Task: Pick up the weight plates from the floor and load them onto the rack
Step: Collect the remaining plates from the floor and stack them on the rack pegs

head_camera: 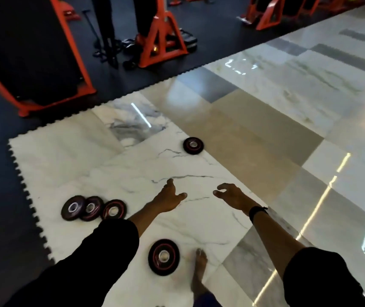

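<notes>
While both my hands, left hand and right hand, hang loose holding nothing, five black weight plates with red rings and metal hubs lie flat on the marble floor.

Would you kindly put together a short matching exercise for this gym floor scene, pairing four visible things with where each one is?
Things:
1. lone plate
2. three overlapping plates
3. nearest plate
4. wristband

Places:
A. beside the bare foot
B. on the right arm, behind the right hand
C. farthest out on the marble floor
D. near the jagged edge of the dark mat, left of the left hand

Pairs: 1-C, 2-D, 3-A, 4-B
</notes>
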